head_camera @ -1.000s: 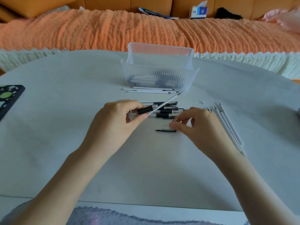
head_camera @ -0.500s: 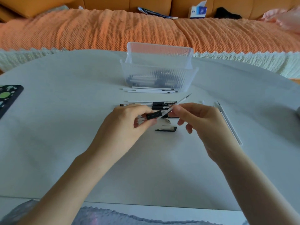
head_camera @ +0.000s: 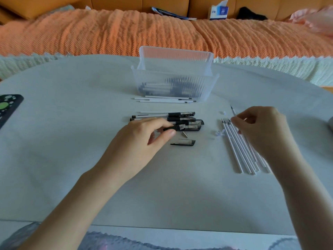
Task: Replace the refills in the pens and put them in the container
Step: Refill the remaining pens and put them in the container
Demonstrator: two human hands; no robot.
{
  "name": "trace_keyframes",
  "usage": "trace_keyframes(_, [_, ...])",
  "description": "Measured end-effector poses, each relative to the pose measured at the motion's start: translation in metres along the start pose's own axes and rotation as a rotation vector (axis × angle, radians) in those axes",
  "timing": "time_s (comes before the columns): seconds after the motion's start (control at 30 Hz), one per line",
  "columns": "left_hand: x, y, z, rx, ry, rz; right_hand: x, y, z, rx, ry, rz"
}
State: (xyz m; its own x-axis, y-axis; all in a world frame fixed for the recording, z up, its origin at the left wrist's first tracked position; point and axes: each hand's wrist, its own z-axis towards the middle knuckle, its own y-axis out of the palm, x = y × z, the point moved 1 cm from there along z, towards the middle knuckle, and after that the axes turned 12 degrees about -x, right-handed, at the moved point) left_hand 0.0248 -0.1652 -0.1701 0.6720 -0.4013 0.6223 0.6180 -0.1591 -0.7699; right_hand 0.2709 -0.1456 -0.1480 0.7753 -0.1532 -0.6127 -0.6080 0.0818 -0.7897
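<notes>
My left hand [head_camera: 144, 139] pinches a black-gripped pen barrel [head_camera: 173, 127] low over the pile of black pens [head_camera: 182, 117] in the middle of the white table. A loose metal tip cone [head_camera: 185, 134] and a clear pen cap [head_camera: 183, 142] lie just in front of the pile. My right hand [head_camera: 261, 130] holds a thin white refill [head_camera: 232, 110], its tip sticking out towards the back, above a row of several white refills [head_camera: 239, 154]. The clear ribbed container [head_camera: 173, 69] at the back holds several pens.
More white refills [head_camera: 162, 100] lie against the container's front wall. Small white bits [head_camera: 219, 133] sit left of the refill row. A black phone-like object [head_camera: 8, 107] rests at the left edge. An orange-covered sofa [head_camera: 108, 33] runs behind the table.
My right hand drew the refill out of the barrel and carried it right, over the row of refills. My left hand sank with the barrel towards the pen pile.
</notes>
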Motion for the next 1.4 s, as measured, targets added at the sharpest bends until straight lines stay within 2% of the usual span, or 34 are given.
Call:
trace_keyframes(0.33, [-0.002, -0.002, -0.001, 0.000, -0.030, 0.040, 0.008, 0.005, 0.001, -0.038, 0.059, -0.280])
trace_keyframes(0.5, [-0.002, -0.005, -0.001, 0.016, -0.038, 0.046, -0.013, 0.010, 0.002, 0.038, -0.181, -0.195])
trace_keyframes(0.67, [0.000, -0.007, -0.001, 0.025, -0.034, 0.051, -0.040, 0.036, 0.026, -0.031, -0.423, -0.222])
trace_keyframes(0.87, [-0.001, -0.008, -0.002, 0.016, -0.039, 0.049, -0.058, 0.059, 0.055, -0.117, -0.469, -0.366])
trace_keyframes(1.1, [-0.002, -0.010, -0.001, 0.021, -0.037, 0.052, -0.060, 0.071, 0.071, -0.167, -0.441, -0.494])
trace_keyframes(1.4, [-0.003, -0.011, -0.001, 0.017, -0.045, 0.039, -0.061, 0.071, 0.071, -0.076, -0.519, -0.540])
